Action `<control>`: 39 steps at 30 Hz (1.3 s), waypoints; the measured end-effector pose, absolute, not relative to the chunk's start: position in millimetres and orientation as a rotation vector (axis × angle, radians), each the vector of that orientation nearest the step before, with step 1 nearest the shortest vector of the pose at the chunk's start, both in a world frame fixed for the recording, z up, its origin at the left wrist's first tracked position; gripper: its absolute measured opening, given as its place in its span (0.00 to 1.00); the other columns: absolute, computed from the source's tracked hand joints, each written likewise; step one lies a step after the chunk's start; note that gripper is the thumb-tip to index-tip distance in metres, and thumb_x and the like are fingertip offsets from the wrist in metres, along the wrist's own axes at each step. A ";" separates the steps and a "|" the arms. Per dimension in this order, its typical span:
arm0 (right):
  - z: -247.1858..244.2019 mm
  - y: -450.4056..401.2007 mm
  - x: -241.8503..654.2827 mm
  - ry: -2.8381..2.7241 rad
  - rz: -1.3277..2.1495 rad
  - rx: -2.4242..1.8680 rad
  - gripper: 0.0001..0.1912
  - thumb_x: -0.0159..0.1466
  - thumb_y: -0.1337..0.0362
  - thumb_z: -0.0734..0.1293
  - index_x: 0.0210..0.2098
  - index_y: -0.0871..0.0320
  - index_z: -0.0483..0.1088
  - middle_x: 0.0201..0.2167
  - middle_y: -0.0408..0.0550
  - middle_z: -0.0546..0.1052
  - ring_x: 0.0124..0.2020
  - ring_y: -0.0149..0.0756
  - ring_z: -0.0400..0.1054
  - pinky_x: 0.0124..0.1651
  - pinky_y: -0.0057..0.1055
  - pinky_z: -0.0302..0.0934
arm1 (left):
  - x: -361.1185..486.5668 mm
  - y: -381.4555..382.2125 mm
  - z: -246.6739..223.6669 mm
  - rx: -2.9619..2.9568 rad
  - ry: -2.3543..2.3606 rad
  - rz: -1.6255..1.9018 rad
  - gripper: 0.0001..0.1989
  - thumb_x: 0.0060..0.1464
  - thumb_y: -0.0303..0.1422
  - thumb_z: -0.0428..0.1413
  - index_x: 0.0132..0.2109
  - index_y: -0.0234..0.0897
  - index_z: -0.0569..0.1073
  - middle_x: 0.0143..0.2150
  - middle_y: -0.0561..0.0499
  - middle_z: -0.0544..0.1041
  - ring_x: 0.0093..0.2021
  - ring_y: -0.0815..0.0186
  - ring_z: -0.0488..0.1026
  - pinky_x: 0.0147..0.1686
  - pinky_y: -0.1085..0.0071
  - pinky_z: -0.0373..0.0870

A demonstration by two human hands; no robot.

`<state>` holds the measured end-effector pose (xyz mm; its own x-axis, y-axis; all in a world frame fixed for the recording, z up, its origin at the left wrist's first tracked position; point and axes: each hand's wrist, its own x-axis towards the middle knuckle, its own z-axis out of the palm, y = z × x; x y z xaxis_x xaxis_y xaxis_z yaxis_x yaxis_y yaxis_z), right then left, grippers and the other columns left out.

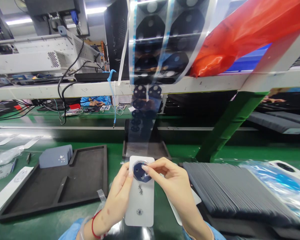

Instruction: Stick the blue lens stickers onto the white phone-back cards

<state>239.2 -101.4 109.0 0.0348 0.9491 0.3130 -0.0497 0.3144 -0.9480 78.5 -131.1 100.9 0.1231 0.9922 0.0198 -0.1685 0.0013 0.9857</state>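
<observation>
A white phone back panel (145, 204), upright with rounded corners, has dark characters and a small round emblem on it. My left hand (118, 193) grips its left edge, thumb in front. On the panel's upper part lies a dark octagonal sticker (138, 171) with small holes. The thumb and forefinger of my right hand (175, 183) pinch its right upper edge. Whether that edge is lifted off the panel, I cannot tell. A strip of clear film with dark octagonal stickers (150, 30) hangs from above, down behind the panel.
At left, a black tray (90, 173) holds a stack of blue-grey panels (55, 156). Many dark grey panels (230, 186) stand in a row at right, beside plastic wrap (282, 186). A green post (230, 126), a white shelf beam (90, 87) and a red bag (240, 36) are beyond.
</observation>
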 end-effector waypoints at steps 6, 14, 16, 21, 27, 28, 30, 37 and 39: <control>108.5 -100.2 239.7 -1.282 0.981 -0.946 0.08 0.56 0.58 0.78 0.26 0.54 0.80 0.26 0.44 0.79 0.29 0.37 0.74 0.34 0.31 0.72 | 78.7 -131.5 99.8 1.144 0.961 1.191 0.24 0.65 0.50 0.54 0.59 0.40 0.69 0.36 0.51 0.79 0.30 0.69 0.69 0.29 0.77 0.67; 111.1 -100.1 238.6 -1.268 0.975 -0.944 0.09 0.56 0.58 0.78 0.25 0.54 0.79 0.25 0.44 0.79 0.28 0.37 0.75 0.34 0.31 0.73 | 80.3 -133.1 102.5 1.150 0.973 1.191 0.25 0.64 0.51 0.55 0.59 0.39 0.70 0.36 0.50 0.79 0.30 0.69 0.69 0.30 0.76 0.67; 112.7 -100.7 238.1 -1.270 0.974 -0.949 0.09 0.55 0.58 0.78 0.25 0.54 0.79 0.25 0.44 0.79 0.27 0.37 0.75 0.33 0.32 0.73 | 80.4 -132.8 103.5 1.159 0.981 1.191 0.25 0.64 0.52 0.55 0.58 0.39 0.70 0.37 0.50 0.79 0.30 0.69 0.69 0.30 0.76 0.67; 113.4 -101.3 237.8 -1.274 0.978 -0.960 0.10 0.56 0.57 0.78 0.25 0.54 0.79 0.25 0.45 0.79 0.28 0.38 0.75 0.34 0.34 0.73 | 79.4 -131.8 102.9 1.161 0.995 1.198 0.24 0.65 0.50 0.54 0.58 0.39 0.71 0.36 0.50 0.78 0.30 0.69 0.68 0.30 0.76 0.67; 111.5 -101.0 239.0 -1.269 1.003 -0.952 0.09 0.56 0.57 0.78 0.26 0.54 0.79 0.26 0.44 0.79 0.29 0.38 0.75 0.35 0.34 0.73 | 78.4 -133.0 99.9 1.160 0.985 1.194 0.22 0.67 0.48 0.53 0.60 0.40 0.70 0.35 0.51 0.76 0.29 0.69 0.68 0.30 0.76 0.67; 111.3 -101.1 239.1 -1.268 1.008 -0.949 0.09 0.56 0.57 0.78 0.26 0.54 0.79 0.26 0.44 0.79 0.29 0.38 0.75 0.35 0.34 0.73 | 78.4 -133.1 99.8 1.159 0.987 1.192 0.22 0.67 0.48 0.53 0.60 0.40 0.70 0.35 0.51 0.76 0.29 0.69 0.69 0.30 0.76 0.66; 111.2 -101.4 239.1 -1.264 1.022 -0.948 0.09 0.57 0.57 0.78 0.26 0.54 0.79 0.27 0.44 0.79 0.29 0.37 0.75 0.36 0.33 0.72 | 78.3 -132.9 99.7 1.163 0.995 1.190 0.22 0.67 0.48 0.52 0.60 0.40 0.70 0.36 0.51 0.77 0.30 0.69 0.69 0.30 0.76 0.67; 110.5 -102.5 238.7 -1.259 1.017 -0.957 0.10 0.56 0.57 0.78 0.27 0.55 0.79 0.27 0.45 0.79 0.29 0.38 0.75 0.36 0.34 0.72 | 79.0 -134.1 101.3 1.168 1.007 1.196 0.22 0.67 0.48 0.52 0.60 0.41 0.70 0.42 0.49 0.79 0.32 0.68 0.71 0.33 0.74 0.68; 110.1 -102.0 238.2 -1.258 1.007 -0.960 0.10 0.56 0.56 0.78 0.26 0.55 0.79 0.26 0.45 0.79 0.29 0.38 0.75 0.35 0.35 0.72 | 80.0 -134.8 102.0 1.159 1.012 1.198 0.22 0.67 0.48 0.52 0.60 0.41 0.70 0.41 0.49 0.79 0.31 0.68 0.71 0.32 0.74 0.68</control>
